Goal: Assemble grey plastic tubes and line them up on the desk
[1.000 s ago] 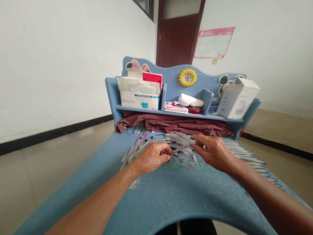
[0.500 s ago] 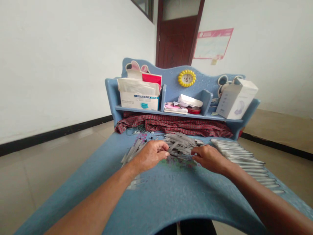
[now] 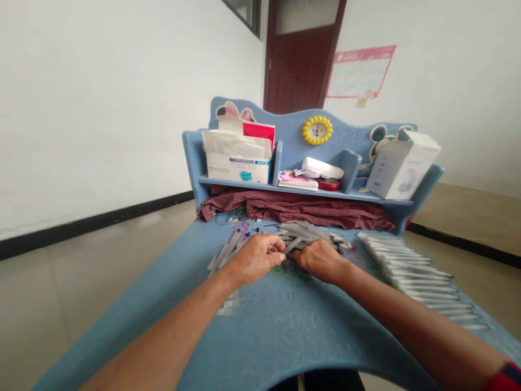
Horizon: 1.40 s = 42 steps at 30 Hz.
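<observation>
My left hand (image 3: 262,255) is curled, thumb and fingers together, at the left edge of a loose pile of translucent pen parts (image 3: 307,231). A pale, slim pen barrel (image 3: 293,245) slants up from beside its fingertips; whether they grip it I cannot tell. My right hand (image 3: 321,260) is closed at the front of the pile, its fingertips among dark slim pieces and partly hidden. More pen barrels (image 3: 226,251) lie left of my left hand, some with dark ends. A row of pens (image 3: 415,277) lies side by side right of my right forearm.
The blue desk (image 3: 285,326) has a curved front edge. Behind the pile lies a red checked cloth (image 3: 301,209) under a shelf. On the shelf stand a mask box (image 3: 238,163), a red tin (image 3: 329,185) and a tilted white box (image 3: 402,165). A yellow clock (image 3: 317,130) sits above.
My right hand has moved left to the front of the pile, closer to my left hand, and its fingers have closed further. My left hand has barely moved. The view has shifted slightly.
</observation>
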Motion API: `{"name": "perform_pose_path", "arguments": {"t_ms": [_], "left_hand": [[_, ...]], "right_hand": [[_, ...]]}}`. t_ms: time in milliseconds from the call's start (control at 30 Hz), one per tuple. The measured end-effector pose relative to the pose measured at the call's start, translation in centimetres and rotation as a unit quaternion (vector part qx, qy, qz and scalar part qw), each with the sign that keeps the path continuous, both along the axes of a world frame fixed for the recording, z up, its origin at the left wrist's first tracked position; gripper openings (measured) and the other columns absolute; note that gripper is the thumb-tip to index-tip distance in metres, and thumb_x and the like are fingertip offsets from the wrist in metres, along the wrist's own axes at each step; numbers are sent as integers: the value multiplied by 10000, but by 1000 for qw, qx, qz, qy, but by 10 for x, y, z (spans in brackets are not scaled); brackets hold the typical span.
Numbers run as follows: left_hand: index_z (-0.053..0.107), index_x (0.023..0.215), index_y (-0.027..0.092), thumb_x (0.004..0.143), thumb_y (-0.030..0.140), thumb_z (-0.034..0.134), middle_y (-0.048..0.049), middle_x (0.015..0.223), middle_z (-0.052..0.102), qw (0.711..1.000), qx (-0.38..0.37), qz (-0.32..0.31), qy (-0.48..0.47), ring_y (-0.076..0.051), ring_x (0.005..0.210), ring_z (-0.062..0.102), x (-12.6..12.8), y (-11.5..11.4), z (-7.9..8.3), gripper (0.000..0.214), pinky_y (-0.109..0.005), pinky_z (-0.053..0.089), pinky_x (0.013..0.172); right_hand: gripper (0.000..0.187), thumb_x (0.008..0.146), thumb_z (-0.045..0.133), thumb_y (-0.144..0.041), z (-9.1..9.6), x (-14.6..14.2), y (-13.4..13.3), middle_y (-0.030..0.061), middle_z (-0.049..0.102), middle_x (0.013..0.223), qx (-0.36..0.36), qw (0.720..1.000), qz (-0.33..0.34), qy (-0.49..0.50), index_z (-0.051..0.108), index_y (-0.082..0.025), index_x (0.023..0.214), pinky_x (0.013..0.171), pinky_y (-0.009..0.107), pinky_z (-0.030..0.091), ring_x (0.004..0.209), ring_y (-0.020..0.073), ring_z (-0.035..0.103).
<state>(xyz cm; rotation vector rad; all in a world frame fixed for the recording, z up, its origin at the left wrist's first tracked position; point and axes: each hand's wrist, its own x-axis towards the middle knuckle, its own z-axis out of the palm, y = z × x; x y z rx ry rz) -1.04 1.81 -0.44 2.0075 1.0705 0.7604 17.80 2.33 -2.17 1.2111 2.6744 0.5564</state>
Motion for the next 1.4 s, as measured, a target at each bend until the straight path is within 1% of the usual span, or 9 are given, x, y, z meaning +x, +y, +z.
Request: {"name": "perform_pose_path", "arguments": {"t_ms": [200,367,433,533,633,767,967,1100,1400], "left_hand": [[580,720,152,679,194,557,39,580,544,1000,-7,3,-7,-102,547,477,-1,1,0,63,-204,357,528],[594,738,147,692,192,553,35,597,542,1000,-8,1,0,-103,561,480,-2,-1,1,76,-204,360,537],[593,743,146,697,193,552,34,602,541,1000,-11,-2,1,-103,563,479,-2,-1,1,78,-202,355,534],[593,752,150,702,197,549,42,594,530,1000,-14,-4,4,-98,549,465,-2,-1,2,82,-199,342,521],[592,747,155,701,198,548,52,578,518,1000,-11,-2,8,-93,532,450,-2,-2,3,77,-197,335,515],[585,732,158,705,204,550,55,569,510,1000,-9,-3,9,-93,531,448,-2,-3,3,64,-195,333,513],[584,746,157,714,200,538,48,583,506,1000,-13,4,13,-93,542,444,-1,-4,4,71,-191,324,505],[584,741,157,707,189,535,50,576,493,1000,-4,3,13,-95,548,448,0,-4,5,68,-193,327,511],[586,747,156,703,193,538,47,580,520,1000,-4,8,13,-94,531,453,-1,-5,5,74,-198,339,508]], "right_hand": [[217,788,438,-60,-4,3,5,137,693,748,9,999,14,29,637,-121,849,530,280,404,658,232,650],[162,748,464,-148,6,14,0,44,641,634,37,959,-38,278,614,-162,807,499,240,335,542,146,562],[130,731,462,-150,10,16,-2,0,591,561,-17,908,-55,414,586,-170,764,472,223,312,483,113,508],[137,719,461,-156,12,15,-2,-20,595,556,-148,781,-52,605,562,-167,811,459,210,351,468,104,507],[167,736,494,-209,12,10,-2,0,642,591,-219,668,-51,710,572,-153,872,487,231,419,507,128,569],[204,759,561,-325,9,5,-3,29,670,687,-239,587,-43,773,570,-158,877,526,253,459,641,169,634],[205,784,582,-356,7,1,-12,37,670,775,-296,499,-19,814,482,-193,856,550,268,483,746,193,646],[228,793,583,-373,6,-3,-17,36,668,790,-318,476,-1,820,451,-205,875,575,288,494,781,206,645],[268,793,576,-416,2,-4,-18,35,654,788,-325,496,13,805,440,-210,895,568,289,498,776,209,647]]}}
